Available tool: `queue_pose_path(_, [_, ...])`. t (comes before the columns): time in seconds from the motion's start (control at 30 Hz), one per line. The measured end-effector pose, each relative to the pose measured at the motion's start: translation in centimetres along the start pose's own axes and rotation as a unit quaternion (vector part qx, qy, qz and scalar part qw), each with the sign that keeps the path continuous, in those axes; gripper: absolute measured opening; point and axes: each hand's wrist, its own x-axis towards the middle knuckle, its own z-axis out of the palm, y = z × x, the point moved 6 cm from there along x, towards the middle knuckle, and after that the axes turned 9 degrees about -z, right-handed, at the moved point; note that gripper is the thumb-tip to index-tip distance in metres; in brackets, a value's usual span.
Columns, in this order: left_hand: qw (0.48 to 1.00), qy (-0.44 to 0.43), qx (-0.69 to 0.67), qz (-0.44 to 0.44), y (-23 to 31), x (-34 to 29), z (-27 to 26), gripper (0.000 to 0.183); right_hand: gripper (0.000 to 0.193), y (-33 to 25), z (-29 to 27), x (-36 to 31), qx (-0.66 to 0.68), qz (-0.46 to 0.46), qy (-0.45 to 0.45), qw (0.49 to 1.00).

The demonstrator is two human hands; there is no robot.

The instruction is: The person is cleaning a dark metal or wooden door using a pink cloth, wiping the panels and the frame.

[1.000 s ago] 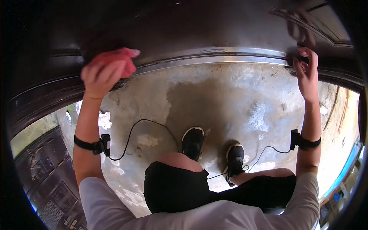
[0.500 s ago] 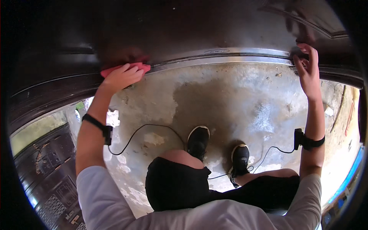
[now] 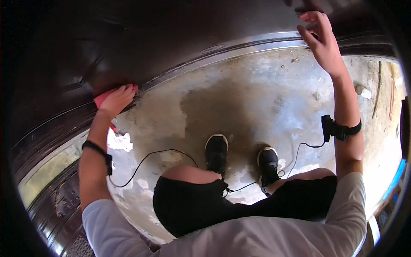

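Note:
A glossy dark brown door-like panel (image 3: 171, 34) fills the far side, with a shiny metal strip (image 3: 257, 44) along its lower edge. At the left, my left hand (image 3: 118, 101) presses a folded red cloth (image 3: 102, 98) against the panel's lower ledge; the cloth is partly hidden under my palm and fingers. Further right, my right hand (image 3: 323, 46) is open, its fingers curled and apart with nothing between them. Its fingertips are at the panel just above the right end of the strip; whether they touch it I cannot tell.
Below the panel lies a stained concrete floor (image 3: 248, 94), where my black shoes stand. Crumpled white material (image 3: 120, 141) sits near my left forearm, and a small white object (image 3: 364, 91) beyond my right one. Thin black cables (image 3: 145, 160) run from my arm straps. Another dark carved panel (image 3: 60, 205) is at lower left.
My left hand and the red cloth have shifted left along the ledge. The view has turned, so the panel now slants, and my right hand appears higher and further left.

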Motion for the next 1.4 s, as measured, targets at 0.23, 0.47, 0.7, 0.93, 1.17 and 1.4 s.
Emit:
queue_pose_path(0.23, [0.998, -0.052, -0.029, 0.024, 7.5, 6.5, 6.7, 0.039, 0.034, -0.7, 0.8, 0.3, -0.027, -0.042, -0.013, 0.999])
queue_pose_path(0.47, [0.993, 0.112, -0.025, 0.007, 3.5, 11.6, -0.9, 0.043, 0.034, -1.1, 1.1, 0.2, -0.061, -0.023, 0.024, 0.998])
queue_pose_path(0.7, [0.912, 0.366, -0.086, -0.165, -11.8, 21.3, -22.9, 0.042, 0.031, -0.4, -0.3, -0.1, 0.097, -0.019, 0.028, 0.995])
queue_pose_path(0.93, [0.842, 0.462, -0.08, -0.268, -21.1, 27.5, -35.9, 0.043, 0.026, 4.5, -4.2, -3.4, 0.158, 0.143, -0.231, 0.949])
queue_pose_path(1.17, [0.82, 0.496, -0.115, -0.261, -28.4, 28.7, -43.8, 0.04, 0.031, 5.8, -6.6, -12.4, 0.143, 0.238, -0.405, 0.871])
queue_pose_path(1.4, [0.856, 0.445, -0.135, -0.224, -29.1, 18.4, -40.2, 0.039, 0.027, -3.4, -15.8, -21.8, 0.112, 0.363, -0.298, 0.876])
